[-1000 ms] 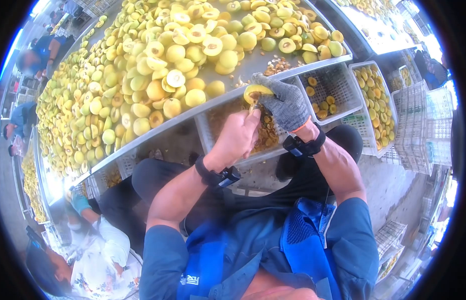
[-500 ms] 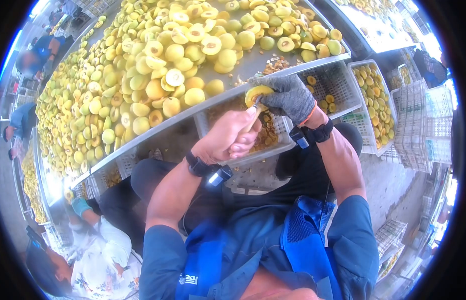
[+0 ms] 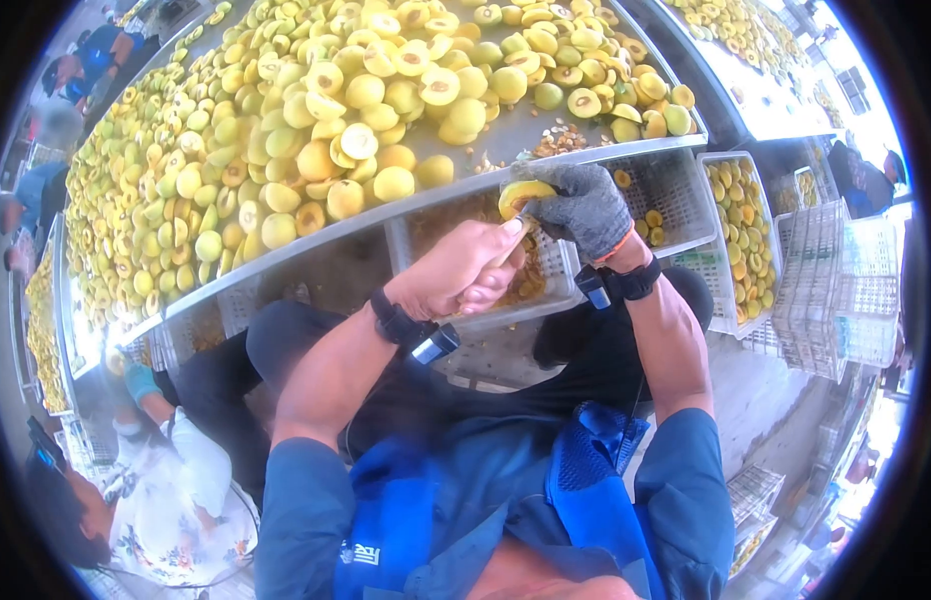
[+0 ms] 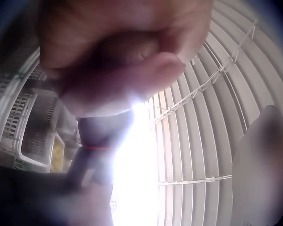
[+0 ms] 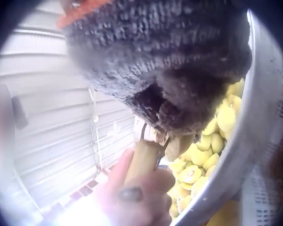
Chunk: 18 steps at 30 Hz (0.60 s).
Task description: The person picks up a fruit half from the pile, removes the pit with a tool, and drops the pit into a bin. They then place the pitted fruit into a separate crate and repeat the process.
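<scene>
Between gloved fingers, yellow halved fruit

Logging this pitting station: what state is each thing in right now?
left hand, bare, gripping the wooden-handled tool
right hand, gloved, holding the fruit half
wooden-handled tool, raised to the fruit half
fruit pile, mostly halved
white crate, holds a few pieces

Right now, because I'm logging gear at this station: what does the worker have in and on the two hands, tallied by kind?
Grey knit glove, on the right hand: 1
Yellow fruit, held by that hand: 1
Wooden-handled tool, gripped by the bare left hand: 1
Black wrist bands: 2
Total: 5
</scene>
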{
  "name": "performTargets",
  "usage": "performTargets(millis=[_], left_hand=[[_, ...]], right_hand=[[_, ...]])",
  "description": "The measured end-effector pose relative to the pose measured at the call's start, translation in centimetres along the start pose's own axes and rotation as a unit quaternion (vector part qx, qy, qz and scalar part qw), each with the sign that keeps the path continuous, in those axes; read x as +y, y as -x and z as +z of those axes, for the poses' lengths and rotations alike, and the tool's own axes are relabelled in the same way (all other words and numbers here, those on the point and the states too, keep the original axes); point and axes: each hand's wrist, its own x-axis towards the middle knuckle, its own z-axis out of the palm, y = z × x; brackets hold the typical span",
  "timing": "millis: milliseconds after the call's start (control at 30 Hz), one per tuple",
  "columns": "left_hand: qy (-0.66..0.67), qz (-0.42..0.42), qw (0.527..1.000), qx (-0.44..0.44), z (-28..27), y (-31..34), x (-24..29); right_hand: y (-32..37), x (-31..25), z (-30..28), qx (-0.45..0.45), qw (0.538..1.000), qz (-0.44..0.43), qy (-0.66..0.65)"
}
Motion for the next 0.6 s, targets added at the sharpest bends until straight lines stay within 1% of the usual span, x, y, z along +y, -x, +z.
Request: performTargets(millis=[33,133,233,267,333,367,433,467,533,567,600], left_hand=[[0.013,-0.002,1.0,-0.016,-0.2,0.0,0.0],[0.052,-0.01,0.998,-0.043,-0.5,-0.1,-0.2],[0.079,-0.016,0.995,-0.055,-0.6,-0.1,-0.3],[0.087,-0.017,0.994,-0.057,-0.8,-0.1,-0.5],[0.143,-0.027,0.98,-0.133,-1.8,-0.4,-0.7],[0.169,-0.032,0.97,-0.172,-2.2,-0.6,-0.8],[0.177,-0.019,0.963,-0.201,-2.3,-0.7,-1.1],[0.181,-0.013,0.959,-0.216,-2.3,-0.7,-1.2],[0.125,0.002,0.971,-0.203,-3.0,-0.5,-1.3],[0.098,0.008,0.976,-0.196,-3.2,-0.4,-1.3],[-0.053,0.008,0.991,-0.118,-3.4,-0.5,-1.0]], right_hand=[[0.1,-0.2,0.0,-0.006,0.998,0.034,-0.051],[0.0,0.2,-0.2,-0.019,0.999,0.023,-0.031],[-0.2,1.2,-0.3,-0.01,0.997,0.051,-0.059],[-0.4,1.2,-0.3,-0.023,0.997,0.032,-0.068],[-0.5,1.3,-0.4,-0.048,0.995,-0.003,-0.086],[-0.6,1.2,-0.6,-0.059,0.995,0.015,-0.076],[-0.7,1.1,-1.4,-0.078,0.994,0.05,-0.055],[-0.7,1.1,-1.7,-0.082,0.992,0.054,-0.079],[-0.8,1.1,-2.1,-0.092,0.986,0.06,-0.127],[-0.8,1.2,-2.3,-0.074,0.991,0.059,-0.099],[-0.8,1.4,-2.5,-0.055,0.994,0.058,-0.071]])
